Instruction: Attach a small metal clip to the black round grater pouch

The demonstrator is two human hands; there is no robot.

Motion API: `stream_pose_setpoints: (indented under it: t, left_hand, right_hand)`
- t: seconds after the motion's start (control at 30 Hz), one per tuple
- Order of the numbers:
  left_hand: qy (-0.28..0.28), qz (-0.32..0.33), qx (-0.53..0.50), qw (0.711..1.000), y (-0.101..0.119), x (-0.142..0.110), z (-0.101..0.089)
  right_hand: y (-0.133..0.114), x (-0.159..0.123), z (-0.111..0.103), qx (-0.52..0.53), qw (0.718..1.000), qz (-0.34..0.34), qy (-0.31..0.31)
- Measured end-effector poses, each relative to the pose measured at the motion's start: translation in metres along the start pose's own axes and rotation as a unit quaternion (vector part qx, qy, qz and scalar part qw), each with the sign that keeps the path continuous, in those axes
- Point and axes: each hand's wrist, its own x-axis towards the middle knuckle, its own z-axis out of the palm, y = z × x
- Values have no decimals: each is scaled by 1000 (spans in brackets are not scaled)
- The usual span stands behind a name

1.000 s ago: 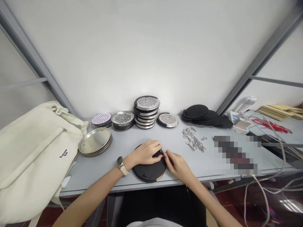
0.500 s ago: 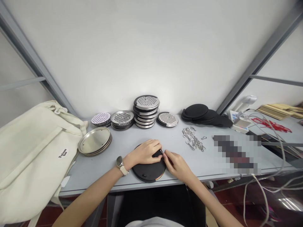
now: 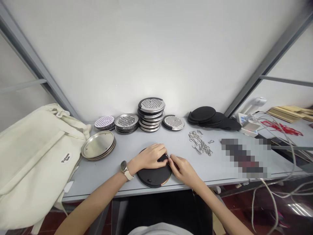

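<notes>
A black round disc (image 3: 154,178), with a small raised nub and a thin shiny strip along its lower right rim, lies flat near the table's front edge. My left hand (image 3: 152,157) rests over its upper part, fingers bent and gripping near the right rim. At that rim, the fingertips of my right hand (image 3: 182,168) are closed on a small shiny metal clip (image 3: 167,156), mostly hidden by the fingers. To the right lies a loose pile of small metal clips (image 3: 200,143), some with rings.
Along the wall stand round grater plates (image 3: 126,120), a tall stack of black-rimmed graters (image 3: 151,114), a single grater (image 3: 174,122) and black round covers (image 3: 205,116). Plain metal discs (image 3: 99,145) and a cream bag (image 3: 36,163) are left. Cables (image 3: 290,156) hang at right.
Both hands stay at the rim of the disc in nearly the same pose. The view has shifted very slightly; nothing else has visibly moved.
</notes>
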Motion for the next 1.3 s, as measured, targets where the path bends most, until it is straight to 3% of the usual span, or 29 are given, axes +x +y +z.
stream_pose_setpoints:
  t: [0.97,1.3]
  left_hand:
    - [-8,18,12,1000,2,1,-2]
    - [-9,6,1,1000,1,2,-1]
  right_hand:
    - [4,-3,3,1,999,8,38]
    - [5,-1,1,6,1000,16,-13]
